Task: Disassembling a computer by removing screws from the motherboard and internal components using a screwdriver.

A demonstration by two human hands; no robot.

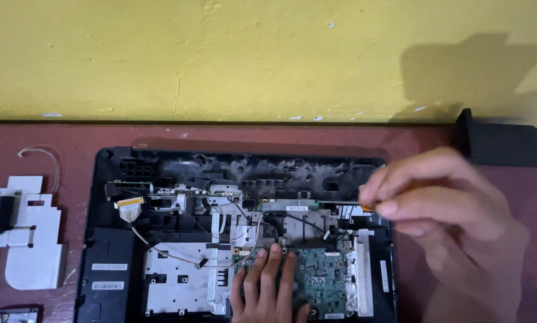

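Laptop base (238, 239), black, stripped of its upper cover and lying flat on the reddish-brown worktop (53, 134), fills the centre and lower part of the view, its rear edge toward the yellow wall (220, 54) at 12 o'clock. A green circuit board (322, 278) sits in the shell at about 5 o'clock from its centre, with silver shielding plates (179, 275) at 7 o'clock and loose black and grey wires (250, 224) crossing the middle. A flat ribbon cable with a yellow end (129, 206) lies at 10 o'clock inside the shell. The left hand (268, 290) rests at 6 o'clock with its fingers stretched out and pressed flat on the near-left corner of the circuit board, gripping nothing. The right hand (441, 221) is raised above the right rim of the shell at 3 o'clock, blurred, with thumb and forefinger pinched together on a small orange item (369, 207) too small to identify. The two hands are well apart. On the worktop at 9 o'clock lie white cut-out sheet pieces (32, 248) with a dark part on them, and a thin pale wire loop (44, 158) lies just beyond them toward 10 o'clock. A black block-shaped object (498, 143) stands at 2 o'clock against the wall, under a dark shadow cast on the paint.
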